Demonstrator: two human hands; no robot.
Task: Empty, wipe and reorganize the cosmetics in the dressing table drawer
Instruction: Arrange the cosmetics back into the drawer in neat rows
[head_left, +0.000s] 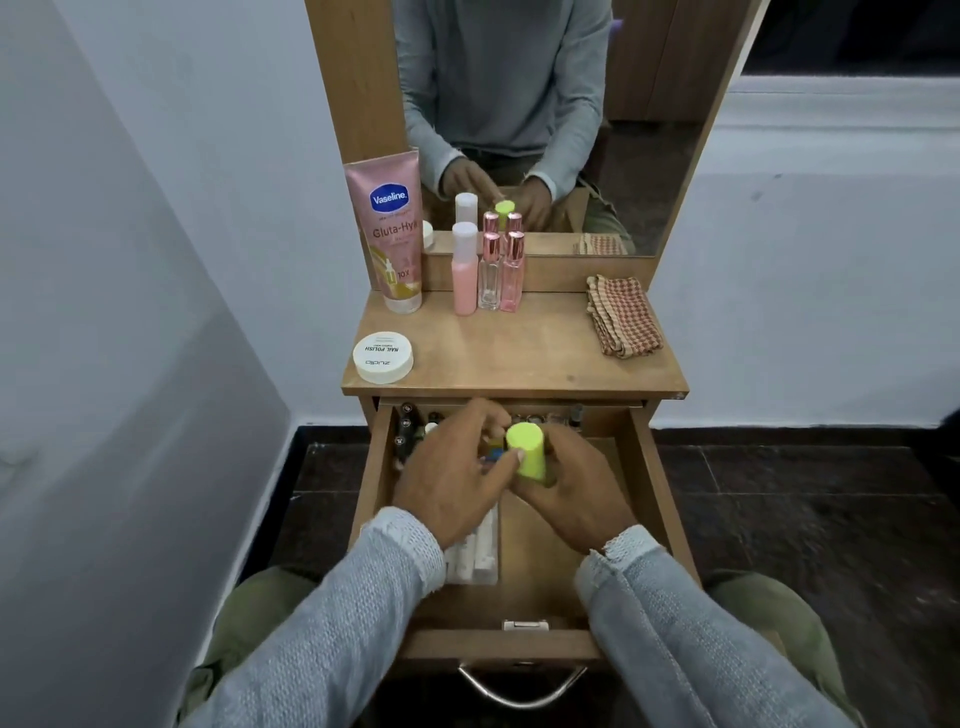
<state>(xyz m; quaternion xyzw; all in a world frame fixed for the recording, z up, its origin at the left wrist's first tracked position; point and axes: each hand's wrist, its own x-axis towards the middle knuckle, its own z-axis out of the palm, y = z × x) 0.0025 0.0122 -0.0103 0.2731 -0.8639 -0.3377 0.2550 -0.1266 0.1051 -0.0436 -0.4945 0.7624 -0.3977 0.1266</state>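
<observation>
Both hands (457, 483) hide much of the drawer (644, 488), gripping a green-capped bottle (527, 449).

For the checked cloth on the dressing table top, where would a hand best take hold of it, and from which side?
Pinch the near edge of the checked cloth, coming from the front right, probably with the right hand. It lies folded flat at the right of the table top, with nothing on it and bare wood in front, so the layered edge facing the person is the easiest grip.
</observation>
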